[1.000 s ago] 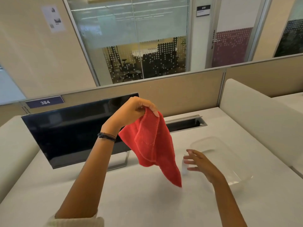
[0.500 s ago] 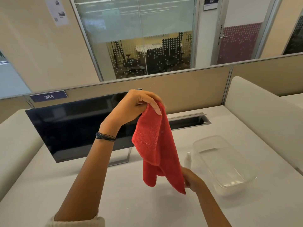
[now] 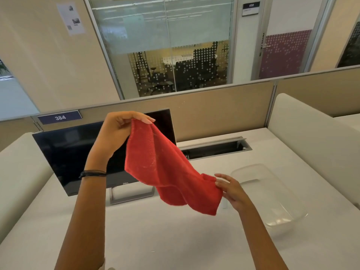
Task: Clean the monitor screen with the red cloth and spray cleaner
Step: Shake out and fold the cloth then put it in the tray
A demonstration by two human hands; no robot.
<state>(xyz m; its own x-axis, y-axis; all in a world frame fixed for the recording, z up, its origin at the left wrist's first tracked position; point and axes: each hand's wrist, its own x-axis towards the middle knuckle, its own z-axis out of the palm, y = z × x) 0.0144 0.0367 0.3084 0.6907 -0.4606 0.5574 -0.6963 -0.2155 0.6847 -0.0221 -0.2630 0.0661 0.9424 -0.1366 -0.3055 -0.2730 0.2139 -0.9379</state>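
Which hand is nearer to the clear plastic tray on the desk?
Right. The right hand is just left of the tray, holding the cloth's lower corner; the left hand is raised before the monitor.

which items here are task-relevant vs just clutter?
Belongs to the job:
- red cloth, held up by the left hand, right hand at its lower corner
- monitor
- spray bottle, mostly hidden behind the right hand

Just lying about:
- clear plastic tub
- open cable hatch

Bright, even light, soft shadows, sharp centre, wide-angle bending at edges.
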